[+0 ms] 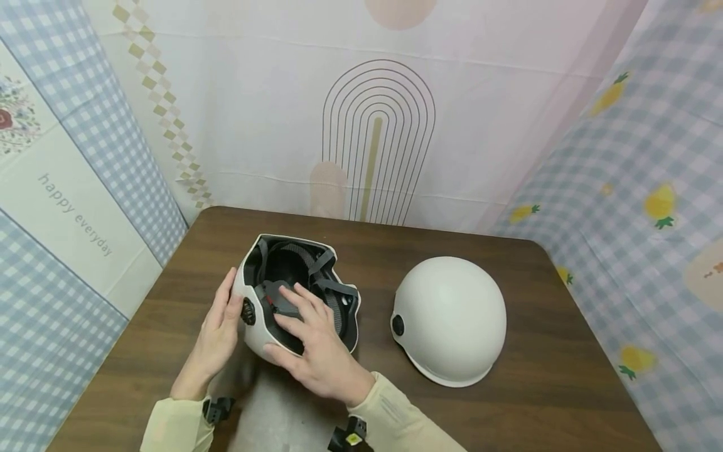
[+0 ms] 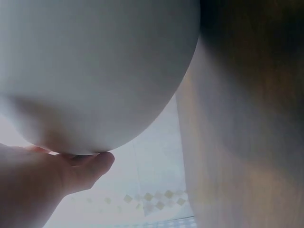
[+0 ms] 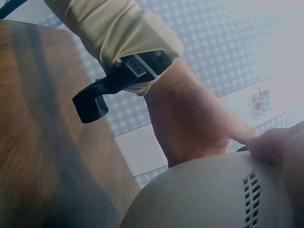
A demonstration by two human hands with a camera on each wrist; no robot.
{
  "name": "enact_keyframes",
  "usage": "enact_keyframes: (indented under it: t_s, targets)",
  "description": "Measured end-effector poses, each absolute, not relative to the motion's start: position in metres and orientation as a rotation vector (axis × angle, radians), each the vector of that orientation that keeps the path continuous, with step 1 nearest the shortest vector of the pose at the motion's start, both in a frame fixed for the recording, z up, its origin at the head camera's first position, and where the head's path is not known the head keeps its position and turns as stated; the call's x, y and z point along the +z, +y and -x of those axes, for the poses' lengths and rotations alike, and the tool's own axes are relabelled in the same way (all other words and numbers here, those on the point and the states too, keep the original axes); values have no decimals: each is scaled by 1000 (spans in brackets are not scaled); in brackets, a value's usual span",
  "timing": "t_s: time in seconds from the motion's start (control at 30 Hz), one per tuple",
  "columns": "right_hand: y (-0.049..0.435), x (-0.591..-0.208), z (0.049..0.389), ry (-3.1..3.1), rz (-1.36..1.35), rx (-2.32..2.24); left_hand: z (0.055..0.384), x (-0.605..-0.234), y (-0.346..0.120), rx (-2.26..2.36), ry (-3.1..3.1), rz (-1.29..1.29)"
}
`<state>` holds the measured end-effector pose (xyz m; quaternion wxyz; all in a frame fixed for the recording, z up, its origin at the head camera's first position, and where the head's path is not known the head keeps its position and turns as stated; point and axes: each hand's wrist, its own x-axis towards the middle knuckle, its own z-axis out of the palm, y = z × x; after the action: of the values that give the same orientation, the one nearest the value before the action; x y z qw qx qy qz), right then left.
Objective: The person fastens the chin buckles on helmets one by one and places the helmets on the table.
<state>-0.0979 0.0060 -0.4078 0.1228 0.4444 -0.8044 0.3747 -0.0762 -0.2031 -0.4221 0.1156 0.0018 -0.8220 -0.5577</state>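
Observation:
An upturned white helmet [image 1: 257, 336] shows its dark lining at the left of the table in the head view. My left hand [image 1: 217, 333] lies along its left side, extended fingers and thumb against the shell close to a black round knob [image 1: 248, 311]. Over the opening spreads my right hand [image 1: 322, 348], thumb at the near rim and straight fingers reaching onto a grey pad [image 1: 282, 300] inside. Dark straps [image 1: 333, 287] cross the lining. The left wrist view shows the smooth shell [image 2: 104, 61] above the left hand [image 2: 61, 175]; a vent grille [image 3: 251, 199] appears in the right wrist view.
A second white helmet [image 1: 452, 320] stands dome up on the right of the brown wooden table [image 1: 536, 376]. Patterned cloth [image 1: 254, 113] hangs behind the table, with blue checked cloth [image 1: 621, 251] along both sides. Each wrist wears a small black camera [image 1: 217, 410].

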Motion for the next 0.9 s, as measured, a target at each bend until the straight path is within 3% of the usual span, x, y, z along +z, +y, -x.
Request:
enact_keyframes:
  t_s: [0.9]
  targets:
    - [16, -401, 103, -2301, -1086, 1561, 83, -424, -198, -1787, -2224, -146]
